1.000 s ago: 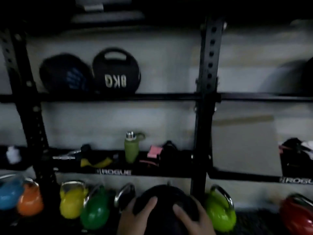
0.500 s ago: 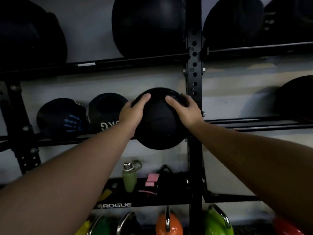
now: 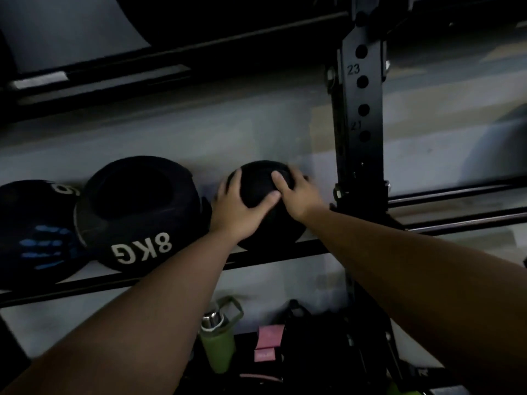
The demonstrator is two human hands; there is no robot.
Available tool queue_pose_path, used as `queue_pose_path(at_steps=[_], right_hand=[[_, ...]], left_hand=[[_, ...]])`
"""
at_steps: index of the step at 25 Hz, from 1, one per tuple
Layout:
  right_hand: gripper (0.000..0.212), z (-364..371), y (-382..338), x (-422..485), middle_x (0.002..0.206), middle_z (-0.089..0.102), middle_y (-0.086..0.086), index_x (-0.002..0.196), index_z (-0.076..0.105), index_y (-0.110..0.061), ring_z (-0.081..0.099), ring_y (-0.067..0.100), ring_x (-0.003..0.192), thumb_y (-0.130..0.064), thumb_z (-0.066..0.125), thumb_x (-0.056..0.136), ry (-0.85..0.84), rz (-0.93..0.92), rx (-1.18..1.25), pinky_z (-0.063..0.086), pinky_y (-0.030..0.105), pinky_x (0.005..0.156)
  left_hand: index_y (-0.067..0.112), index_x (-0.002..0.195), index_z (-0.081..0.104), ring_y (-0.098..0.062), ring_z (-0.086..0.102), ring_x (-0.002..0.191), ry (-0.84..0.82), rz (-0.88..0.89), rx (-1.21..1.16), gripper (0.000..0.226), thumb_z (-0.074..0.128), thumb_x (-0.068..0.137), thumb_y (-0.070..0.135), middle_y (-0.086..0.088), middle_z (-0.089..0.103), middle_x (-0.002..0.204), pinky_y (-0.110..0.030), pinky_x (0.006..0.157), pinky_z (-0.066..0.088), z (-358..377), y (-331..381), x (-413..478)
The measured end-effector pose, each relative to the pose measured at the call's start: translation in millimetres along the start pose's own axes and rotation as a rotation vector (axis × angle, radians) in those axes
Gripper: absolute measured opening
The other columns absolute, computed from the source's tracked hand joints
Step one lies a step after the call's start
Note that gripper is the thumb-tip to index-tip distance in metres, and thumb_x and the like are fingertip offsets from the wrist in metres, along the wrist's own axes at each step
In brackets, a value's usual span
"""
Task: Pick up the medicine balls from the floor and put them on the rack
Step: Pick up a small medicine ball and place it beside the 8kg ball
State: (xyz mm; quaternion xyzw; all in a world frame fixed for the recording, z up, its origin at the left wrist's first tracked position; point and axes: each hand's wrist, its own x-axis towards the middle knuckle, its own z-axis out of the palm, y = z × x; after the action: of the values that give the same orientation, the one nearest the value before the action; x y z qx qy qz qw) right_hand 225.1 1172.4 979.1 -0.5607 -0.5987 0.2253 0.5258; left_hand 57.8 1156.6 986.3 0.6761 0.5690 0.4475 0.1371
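A black medicine ball (image 3: pixel 263 182) rests on the rails of the black rack's middle shelf (image 3: pixel 285 256), just left of the upright post. My left hand (image 3: pixel 238 208) grips its left front side, thumb across the front. My right hand (image 3: pixel 298 193) lies on its upper right side. To its left on the same shelf sits a black ball marked 8KG (image 3: pixel 137 215), then another black ball with a blue handprint (image 3: pixel 37 235).
The rack's upright post (image 3: pixel 362 109) with numbered holes stands right of my hands. Large dark balls sit on the shelf above (image 3: pixel 199 18). Below are a green water bottle (image 3: pixel 218 343), pink boxes (image 3: pixel 269 342) and dark gear on the lower shelf.
Both hands lifted the ball from near the floor up to the middle shelf and set it down on the rails beside the 8KG ball. The view moved closer to the shelf.
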Motion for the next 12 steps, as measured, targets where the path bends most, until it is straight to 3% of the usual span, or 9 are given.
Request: queue_pose_path(at_steps=[2,5,12], right_hand=[[0.087,13.1,8.5,7.4,0.162,0.041,0.016,0.163,0.033,-0.044,0.042,0.047,0.146,-0.089,0.033,0.088,0.084,-0.011,-0.005,0.037,0.058,0.120],[0.085,16.3,1.1,14.0,0.160,0.042,0.016,0.161,0.036,-0.044,0.042,0.045,0.146,-0.087,0.035,0.088,0.119,-0.016,-0.021,0.038,0.057,0.120],[0.077,-3.9,-15.2,-10.6,0.159,0.043,0.017,0.164,0.034,-0.037,0.045,0.043,0.145,-0.075,0.045,0.098,0.015,-0.051,-0.092,0.040,0.051,0.120]], left_hand=[[0.039,0.169,0.026,-0.033,0.022,0.163,0.043,0.118,0.138,0.102,0.064,0.084,0.081,0.002,0.023,0.178,-0.051,0.131,0.024,12.7,-1.7,5.9],[0.039,0.167,0.031,-0.032,0.026,0.161,0.103,0.149,0.108,0.097,0.066,0.086,0.078,0.004,0.027,0.176,-0.051,0.127,0.029,10.3,-9.1,18.8],[0.037,0.170,0.022,-0.036,0.028,0.160,-0.026,0.112,0.237,0.097,0.060,0.090,0.077,0.001,0.024,0.177,-0.053,0.126,0.034,-18.2,3.6,-3.6]])
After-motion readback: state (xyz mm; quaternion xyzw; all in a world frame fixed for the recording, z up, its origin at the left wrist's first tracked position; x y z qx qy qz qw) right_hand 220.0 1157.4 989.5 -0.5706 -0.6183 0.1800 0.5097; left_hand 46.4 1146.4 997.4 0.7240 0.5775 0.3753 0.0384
